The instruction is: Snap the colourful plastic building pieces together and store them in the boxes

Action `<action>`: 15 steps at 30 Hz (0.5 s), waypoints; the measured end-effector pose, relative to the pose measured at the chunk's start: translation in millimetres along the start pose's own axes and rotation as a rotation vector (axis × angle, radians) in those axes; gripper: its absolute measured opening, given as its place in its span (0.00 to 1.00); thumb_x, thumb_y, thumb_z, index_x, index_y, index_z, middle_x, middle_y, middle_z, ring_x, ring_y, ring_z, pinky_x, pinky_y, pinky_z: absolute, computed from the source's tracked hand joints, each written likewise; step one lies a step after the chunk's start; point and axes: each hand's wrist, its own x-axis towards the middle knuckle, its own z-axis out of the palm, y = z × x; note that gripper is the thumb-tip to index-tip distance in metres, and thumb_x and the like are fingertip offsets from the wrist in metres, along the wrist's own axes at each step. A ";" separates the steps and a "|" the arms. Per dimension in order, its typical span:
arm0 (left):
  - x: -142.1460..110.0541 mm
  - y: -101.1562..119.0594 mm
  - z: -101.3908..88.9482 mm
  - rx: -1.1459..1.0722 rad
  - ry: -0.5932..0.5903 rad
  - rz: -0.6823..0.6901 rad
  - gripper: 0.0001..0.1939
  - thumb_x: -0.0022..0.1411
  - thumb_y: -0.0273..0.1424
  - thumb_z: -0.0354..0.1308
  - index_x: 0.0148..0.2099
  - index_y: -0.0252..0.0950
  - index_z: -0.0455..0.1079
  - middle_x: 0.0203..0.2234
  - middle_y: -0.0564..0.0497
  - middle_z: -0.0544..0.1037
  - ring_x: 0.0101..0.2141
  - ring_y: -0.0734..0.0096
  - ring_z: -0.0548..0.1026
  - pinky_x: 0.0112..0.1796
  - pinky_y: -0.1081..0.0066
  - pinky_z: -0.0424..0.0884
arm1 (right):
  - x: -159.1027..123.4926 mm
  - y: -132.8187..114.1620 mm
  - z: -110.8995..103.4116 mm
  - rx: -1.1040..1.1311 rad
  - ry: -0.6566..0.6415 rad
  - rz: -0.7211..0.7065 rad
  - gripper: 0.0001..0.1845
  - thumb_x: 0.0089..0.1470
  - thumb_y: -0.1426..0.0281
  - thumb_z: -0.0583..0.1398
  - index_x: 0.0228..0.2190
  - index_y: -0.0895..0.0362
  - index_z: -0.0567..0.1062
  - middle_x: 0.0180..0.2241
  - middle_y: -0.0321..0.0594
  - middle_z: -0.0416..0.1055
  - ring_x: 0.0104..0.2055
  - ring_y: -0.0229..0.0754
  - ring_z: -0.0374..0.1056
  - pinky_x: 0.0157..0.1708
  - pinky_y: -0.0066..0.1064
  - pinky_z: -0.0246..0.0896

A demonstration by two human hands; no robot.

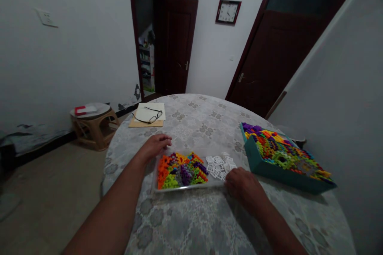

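Observation:
A shallow clear plastic tray lies on the table in front of me. Its left part holds colourful toy building pieces in orange, green, purple and yellow, and white square frame pieces fill the right part. My left hand is at the tray's back left corner, its fingers stretched out and a little apart. At the right end, my right hand has its fingers curled against the tray's edge, next to the white pieces; its fingertips are partly hidden.
A teal box heaped with more colourful pieces stands at the right. Eyeglasses lie on papers at the back left. The round table has a patterned cloth. A stool stands beyond its left edge.

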 end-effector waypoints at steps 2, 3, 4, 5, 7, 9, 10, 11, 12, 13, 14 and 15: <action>2.1 -10.4 -1.0 -0.101 0.085 -0.015 0.19 0.46 0.44 0.75 0.37 0.37 0.82 0.36 0.43 0.87 0.32 0.62 0.80 0.31 0.69 0.70 | -13.9 -0.4 10.0 0.003 0.076 -0.038 0.10 0.70 0.72 0.61 0.34 0.53 0.79 0.35 0.40 0.78 0.39 0.45 0.73 0.41 0.34 0.59; 3.9 -15.3 -0.9 -0.143 0.121 -0.024 0.20 0.49 0.47 0.74 0.38 0.37 0.82 0.38 0.42 0.87 0.33 0.62 0.80 0.32 0.69 0.71 | -19.5 -1.7 14.3 0.003 0.111 -0.053 0.11 0.70 0.71 0.61 0.33 0.53 0.78 0.34 0.40 0.77 0.37 0.45 0.73 0.40 0.33 0.59; 6.1 -19.6 -0.6 -0.187 0.157 -0.034 0.21 0.51 0.48 0.73 0.40 0.37 0.81 0.39 0.41 0.87 0.33 0.63 0.81 0.32 0.69 0.71 | -23.7 -4.2 17.4 0.003 0.134 -0.060 0.11 0.71 0.70 0.60 0.33 0.53 0.77 0.33 0.39 0.76 0.36 0.44 0.72 0.39 0.33 0.58; 8.5 -23.1 -0.1 -0.230 0.188 -0.045 0.22 0.53 0.50 0.71 0.41 0.37 0.81 0.39 0.41 0.87 0.33 0.63 0.81 0.32 0.69 0.72 | -26.4 -8.1 19.2 0.001 0.147 -0.052 0.12 0.71 0.69 0.60 0.32 0.53 0.76 0.32 0.39 0.76 0.35 0.44 0.72 0.38 0.33 0.58; 12.8 -27.2 2.1 -0.300 0.225 -0.063 0.24 0.57 0.52 0.69 0.41 0.36 0.80 0.38 0.40 0.86 0.33 0.64 0.81 0.33 0.69 0.73 | -26.9 -19.7 18.5 -0.011 0.142 0.009 0.14 0.73 0.69 0.59 0.32 0.52 0.76 0.32 0.39 0.77 0.35 0.44 0.73 0.38 0.33 0.58; 15.5 -28.3 6.5 -0.351 0.238 -0.066 0.26 0.61 0.55 0.66 0.41 0.35 0.79 0.37 0.40 0.85 0.34 0.63 0.82 0.33 0.69 0.75 | -21.3 -35.5 14.0 -0.024 0.109 0.107 0.14 0.74 0.70 0.58 0.33 0.52 0.77 0.34 0.40 0.79 0.37 0.45 0.74 0.38 0.33 0.58; 16.0 -28.4 9.8 -0.370 0.239 -0.062 0.27 0.63 0.56 0.64 0.41 0.35 0.78 0.36 0.41 0.85 0.34 0.62 0.82 0.33 0.68 0.76 | -16.7 -44.3 11.3 -0.025 0.093 0.153 0.13 0.74 0.70 0.59 0.34 0.52 0.78 0.35 0.40 0.80 0.38 0.46 0.75 0.39 0.33 0.57; 15.9 -28.4 13.8 -0.384 0.237 -0.055 0.27 0.64 0.57 0.63 0.41 0.35 0.78 0.35 0.41 0.84 0.34 0.62 0.82 0.33 0.68 0.76 | -11.2 -53.3 8.9 -0.024 0.080 0.195 0.13 0.75 0.70 0.59 0.35 0.52 0.78 0.36 0.41 0.80 0.40 0.46 0.76 0.39 0.33 0.57; 15.4 -28.5 18.2 -0.392 0.232 -0.046 0.27 0.64 0.57 0.63 0.41 0.35 0.77 0.35 0.42 0.83 0.34 0.62 0.82 0.33 0.68 0.77 | -5.2 -62.3 7.0 -0.023 0.070 0.234 0.12 0.75 0.70 0.59 0.36 0.52 0.79 0.37 0.41 0.81 0.41 0.46 0.76 0.39 0.33 0.57; 14.5 -28.9 22.9 -0.395 0.222 -0.034 0.27 0.64 0.57 0.64 0.41 0.35 0.77 0.35 0.43 0.83 0.34 0.62 0.82 0.34 0.68 0.78 | 1.1 -71.0 5.8 -0.022 0.061 0.273 0.12 0.75 0.70 0.60 0.36 0.53 0.79 0.38 0.42 0.81 0.42 0.46 0.76 0.39 0.33 0.56; 13.5 -29.5 27.3 -0.393 0.209 -0.020 0.26 0.65 0.56 0.65 0.42 0.36 0.76 0.36 0.43 0.82 0.35 0.62 0.83 0.35 0.68 0.79 | 7.3 -79.1 5.3 -0.024 0.053 0.312 0.11 0.75 0.70 0.60 0.37 0.53 0.79 0.38 0.42 0.82 0.42 0.47 0.76 0.39 0.33 0.56; 12.5 -30.3 31.3 -0.385 0.192 -0.006 0.26 0.64 0.55 0.66 0.42 0.36 0.76 0.37 0.43 0.83 0.36 0.62 0.83 0.36 0.67 0.80 | 13.3 -86.4 5.2 -0.027 0.046 0.346 0.11 0.75 0.70 0.60 0.37 0.53 0.79 0.39 0.43 0.82 0.42 0.47 0.77 0.39 0.33 0.55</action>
